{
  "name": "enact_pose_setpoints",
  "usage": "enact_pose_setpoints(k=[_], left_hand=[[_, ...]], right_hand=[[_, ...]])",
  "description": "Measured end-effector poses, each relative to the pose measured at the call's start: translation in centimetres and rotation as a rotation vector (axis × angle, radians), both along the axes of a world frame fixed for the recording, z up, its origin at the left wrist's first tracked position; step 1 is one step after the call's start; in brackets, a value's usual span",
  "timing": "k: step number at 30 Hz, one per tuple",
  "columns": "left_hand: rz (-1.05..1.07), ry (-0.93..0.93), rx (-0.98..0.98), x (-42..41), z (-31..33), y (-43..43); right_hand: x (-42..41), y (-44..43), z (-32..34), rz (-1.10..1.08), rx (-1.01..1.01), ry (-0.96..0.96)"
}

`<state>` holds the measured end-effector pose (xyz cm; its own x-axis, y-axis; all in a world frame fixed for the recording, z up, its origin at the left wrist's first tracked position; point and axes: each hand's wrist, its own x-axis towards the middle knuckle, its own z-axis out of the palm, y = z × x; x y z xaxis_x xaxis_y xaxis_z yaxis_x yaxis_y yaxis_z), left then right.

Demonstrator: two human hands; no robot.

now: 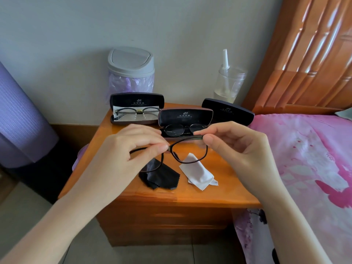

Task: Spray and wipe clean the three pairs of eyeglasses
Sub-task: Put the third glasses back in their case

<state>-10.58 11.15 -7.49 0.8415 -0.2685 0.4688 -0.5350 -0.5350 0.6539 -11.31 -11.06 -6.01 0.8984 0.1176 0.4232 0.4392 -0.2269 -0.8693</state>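
Glossy wooden nightstand [224, 174], matt cloths [162, 178].

The nightstand's [224, 168] rear is blocked by three eyeglass cases [227, 111], a bin [131, 71] and a bottle [229, 82]; bare wood is left around two cloths [159, 177] in front.

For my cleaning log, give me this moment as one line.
left hand: pinches glasses | right hand: pinches glasses | black cloth, white cloth: on nightstand | back pair, middle pair: cased
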Motion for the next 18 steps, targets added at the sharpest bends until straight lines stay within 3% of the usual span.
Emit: enact_pose_setpoints(k=[5, 12, 18], left_hand=[[0.029, 0.12, -0.163, 0.0, 0.3, -0.2], [0.032, 0.411, -0.693, 1.2, -0.7, 0.9], [-0.091, 0.471, -0.867, 0.8, -1.0, -0.4]], right_hand=[[0.1, 0.3, 0.2, 0.009, 0.19, 0.09], [1.1, -0.5, -0.1, -0.094, 0.463, 0.207], [1.1, -0.5, -0.5, -0.15, 0.362, 0.211]])
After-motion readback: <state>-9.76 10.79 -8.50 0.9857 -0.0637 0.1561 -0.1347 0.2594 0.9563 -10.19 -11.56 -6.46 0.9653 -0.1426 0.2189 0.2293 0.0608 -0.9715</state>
